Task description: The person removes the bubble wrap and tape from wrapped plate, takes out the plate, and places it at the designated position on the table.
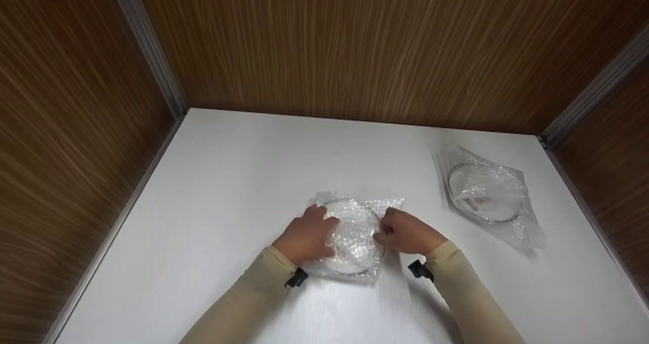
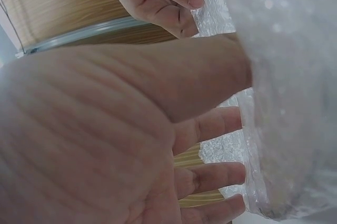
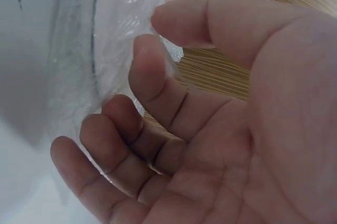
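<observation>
A clear bubble-wrap package [image 1: 355, 232] lies on the white table, with a thin, dark ring-shaped item [image 1: 366, 205] showing through the plastic. Across its left side spreads my left hand [image 1: 308, 234]; in the left wrist view its fairly straight fingers [image 2: 216, 176] and thumb touch the wrap. At the package's right edge my right hand [image 1: 408, 231] has curled fingers and pinches the plastic between thumb and index finger [image 3: 150, 63]. The bubble wrap [image 3: 118, 29] rises beside those fingertips in the right wrist view. Part of the ring is hidden under the left hand.
Further right on the table [image 1: 243, 171] lies a second bubble-wrapped package [image 1: 487, 192], also with a dark ring inside and a small reddish patch. Wood-grain panels [image 1: 324, 49] stand along the back and both sides, joined by metal corner strips [image 1: 152, 44].
</observation>
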`<state>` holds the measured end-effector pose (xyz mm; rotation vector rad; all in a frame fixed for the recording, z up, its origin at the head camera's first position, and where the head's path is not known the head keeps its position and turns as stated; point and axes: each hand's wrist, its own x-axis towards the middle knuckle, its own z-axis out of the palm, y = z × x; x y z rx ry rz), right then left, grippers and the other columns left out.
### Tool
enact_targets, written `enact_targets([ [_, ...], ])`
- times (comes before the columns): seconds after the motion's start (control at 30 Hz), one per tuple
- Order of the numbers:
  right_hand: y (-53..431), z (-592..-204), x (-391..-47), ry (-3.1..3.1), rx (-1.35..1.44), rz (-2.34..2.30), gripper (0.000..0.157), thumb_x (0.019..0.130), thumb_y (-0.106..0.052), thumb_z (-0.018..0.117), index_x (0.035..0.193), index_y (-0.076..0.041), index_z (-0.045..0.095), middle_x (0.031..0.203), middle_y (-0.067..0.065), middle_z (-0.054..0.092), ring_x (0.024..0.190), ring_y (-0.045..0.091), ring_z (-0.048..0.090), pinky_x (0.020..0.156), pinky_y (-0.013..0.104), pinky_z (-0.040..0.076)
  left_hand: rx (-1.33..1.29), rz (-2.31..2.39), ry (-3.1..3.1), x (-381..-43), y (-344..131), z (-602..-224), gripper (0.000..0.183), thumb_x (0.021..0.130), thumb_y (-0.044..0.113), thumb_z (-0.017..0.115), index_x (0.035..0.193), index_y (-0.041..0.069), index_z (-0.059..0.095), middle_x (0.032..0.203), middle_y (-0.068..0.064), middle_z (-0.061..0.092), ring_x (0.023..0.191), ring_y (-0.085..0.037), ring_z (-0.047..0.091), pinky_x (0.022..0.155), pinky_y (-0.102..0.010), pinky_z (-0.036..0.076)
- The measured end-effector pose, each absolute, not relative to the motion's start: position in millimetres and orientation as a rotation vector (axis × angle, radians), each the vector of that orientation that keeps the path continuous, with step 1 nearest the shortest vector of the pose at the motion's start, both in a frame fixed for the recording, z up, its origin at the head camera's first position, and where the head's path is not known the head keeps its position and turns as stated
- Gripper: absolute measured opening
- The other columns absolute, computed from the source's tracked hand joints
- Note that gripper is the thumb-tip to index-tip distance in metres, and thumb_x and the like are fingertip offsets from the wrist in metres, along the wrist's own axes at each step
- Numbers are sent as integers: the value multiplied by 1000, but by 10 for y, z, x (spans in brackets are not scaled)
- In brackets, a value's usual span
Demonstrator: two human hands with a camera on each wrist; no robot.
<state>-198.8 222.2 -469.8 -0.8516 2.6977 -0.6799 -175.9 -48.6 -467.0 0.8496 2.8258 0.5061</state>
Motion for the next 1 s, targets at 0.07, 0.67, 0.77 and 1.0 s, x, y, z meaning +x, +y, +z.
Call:
enact_targets([
  [0.07,2223,-4695,-1986,2699,-870,-665,31,93,-14,66,66,-15,53,77,-4,46,69,11,41,63,28,40,848,506,2827,-1759,-488,-4674,42,82,28,86,115,10,67,113,-10,55,113,-30,52,71,-39,54],
  [0.67,2283,-4545,-1915,2718,-883,-604,24,97,-13,65,74,-15,59,76,-6,48,69,9,43,64,28,40,829,565,2793,-1762,-519,-4659,45,82,28,86,119,11,67,124,-12,56,122,-31,51,79,-42,54],
  [0.77,2308,-4501,-1905,2704,-916,-607,24,94,-6,62,72,-15,57,69,-9,45,65,7,41,61,26,38,834,569,2783,-1769,-533,-4647,47,81,28,86,121,11,66,125,-13,56,123,-31,51,81,-43,55],
  [1.0,2351,-4430,-1890,2664,-848,-602,23,91,-7,62,71,-17,61,65,-13,46,60,5,41,58,25,37,845,568,2771,-1776,-539,-4626,42,81,26,86,114,11,66,121,-12,57,125,-32,51,82,-44,55],
])
